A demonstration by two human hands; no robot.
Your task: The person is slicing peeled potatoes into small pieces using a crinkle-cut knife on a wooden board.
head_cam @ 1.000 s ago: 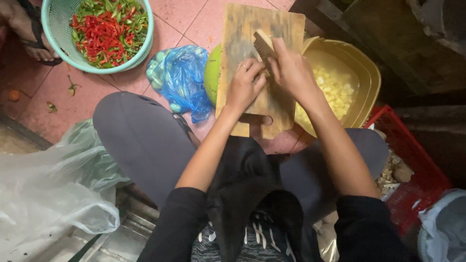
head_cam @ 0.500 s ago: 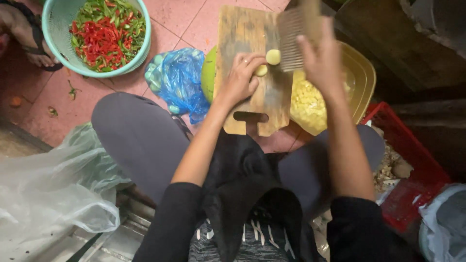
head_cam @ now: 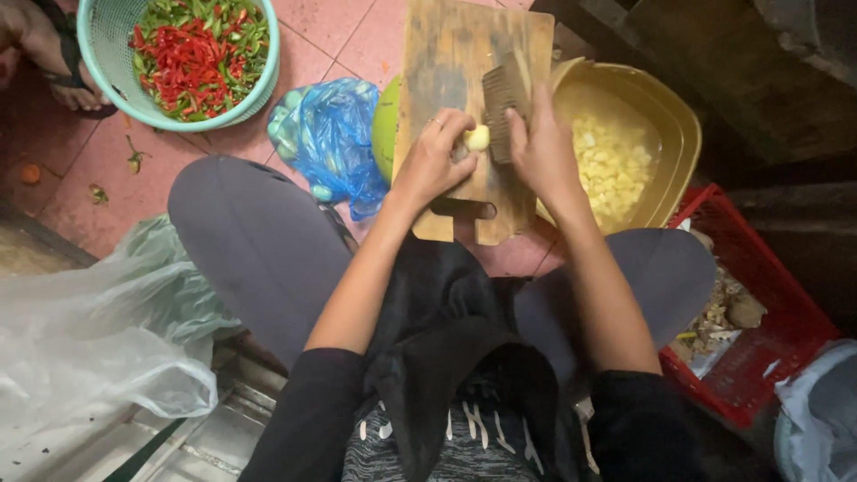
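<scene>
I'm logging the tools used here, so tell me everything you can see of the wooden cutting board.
The cutting board is a worn rectangular slab of pale brown wood, stained and scuffed, with a slot handle cut near the edge closest to the person. It lies flat, propped over a yellow basin of pale chopped pieces and a green rim on its other side. The left hand rests on it, pinning a small pale piece; the right hand holds a broad blade against that piece.

Two bowls (head_cam: 107, 54) (head_cam: 678, 134), two plastic bags (head_cam: 330, 143) (head_cam: 89, 339)
</scene>
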